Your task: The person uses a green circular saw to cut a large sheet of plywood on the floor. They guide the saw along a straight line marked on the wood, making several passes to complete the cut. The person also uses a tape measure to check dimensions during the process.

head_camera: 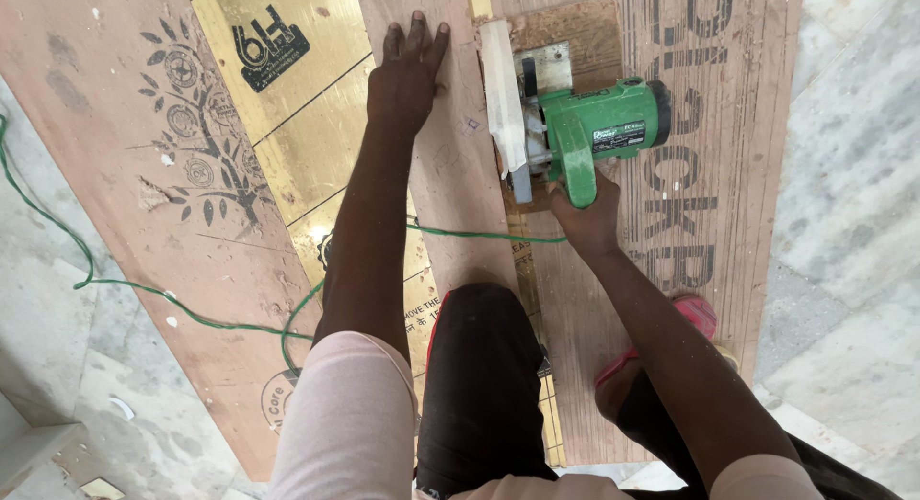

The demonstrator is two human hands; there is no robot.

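My right hand (586, 213) grips the handle of a green circular saw (585, 131) that rests on a brown plywood sheet (747, 174) with printed black lettering. The saw's metal base and white blade guard sit at the edge of a narrow plywood strip (460, 184). My left hand (407, 74) lies flat, fingers spread, on that strip just left of the saw. My knee in dark trousers presses on the strip's near end. A foot in a pink sandal (695, 313) stands on the big sheet.
A green power cord (115, 282) runs across the marble floor and under my arm toward the saw. A gold-coloured laminated sheet (307, 107) lies between the plywood boards. Another plywood board with a tree print (144, 174) lies at the left.
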